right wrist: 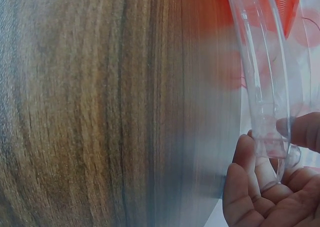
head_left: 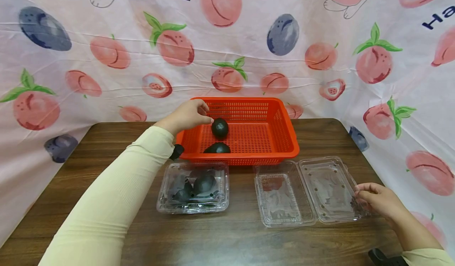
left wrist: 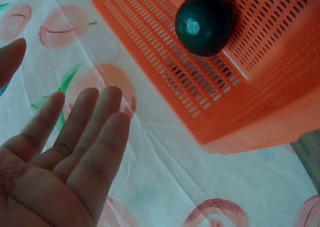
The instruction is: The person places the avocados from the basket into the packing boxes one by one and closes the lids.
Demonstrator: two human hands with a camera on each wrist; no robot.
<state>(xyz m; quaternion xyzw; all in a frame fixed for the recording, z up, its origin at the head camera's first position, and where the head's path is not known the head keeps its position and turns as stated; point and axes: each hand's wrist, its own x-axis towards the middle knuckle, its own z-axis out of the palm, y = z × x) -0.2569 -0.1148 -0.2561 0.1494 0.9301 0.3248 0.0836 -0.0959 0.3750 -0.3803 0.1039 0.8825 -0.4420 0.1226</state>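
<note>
Dark avocado (head_left: 220, 127) inside the orange basket (head_left: 284, 118), just off the fingertips of the left hand (head_left: 187, 115); touching or a hair apart, cannot tell from the head view. In the left wrist view, same avocado (left wrist: 204, 24) on the slotted basket floor (left wrist: 260, 87), left hand (left wrist: 60, 162) apart from it, palm open, fingers straight and loosely spread, nothing held. Second avocado (head_left: 217, 148) nearer the basket's front wall, partly hidden by that wall.

In front of the basket, toward its left corner, a closed clear clamshell box (head_left: 193, 187) with more dark avocados inside. In front of the basket's right corner, an opened empty clamshell box (head_left: 305, 191) lying flat, lid and tray side by side. Right hand (head_left: 376, 199) at the outer edge of that opened box, well away from the basket; in the right wrist view, fingers (right wrist: 250, 187) curled under the clear plastic rim (right wrist: 267, 102) and thumb over it, pinching the edge.

All of it on a dark wood-grain tabletop (head_left: 227, 238), basket at the far edge. Behind and beside the basket, a pale pink cloth backdrop (head_left: 106, 29) printed with peaches and blue plums, draped round three sides. Cream long sleeves (head_left: 117, 195) on both arms.
</note>
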